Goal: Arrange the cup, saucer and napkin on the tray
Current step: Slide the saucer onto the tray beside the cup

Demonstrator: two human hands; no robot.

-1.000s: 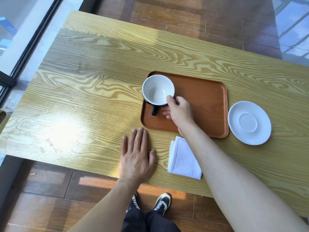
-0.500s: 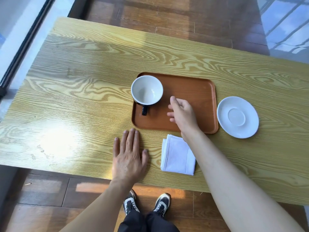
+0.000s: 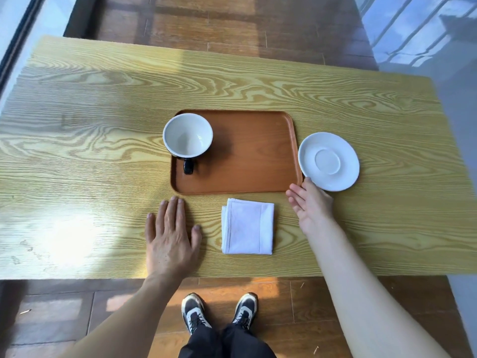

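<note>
Your arms bare, no sleeves, no rings or watch visible. Bottom centre of frame: your black trousers point(image 3: 227, 342), black-and-white laced trainers point(image 3: 195, 312) with pale toe caps.

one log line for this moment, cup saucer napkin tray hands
cup: on tray | saucer: on table, off tray | napkin: on table | right hand: open, at saucer edge | left hand: flat on table

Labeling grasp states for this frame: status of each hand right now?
Left hand: open, flat on the table, holding nothing.
Right hand: open, fingers at the saucer edge, not gripping it yet.
</note>
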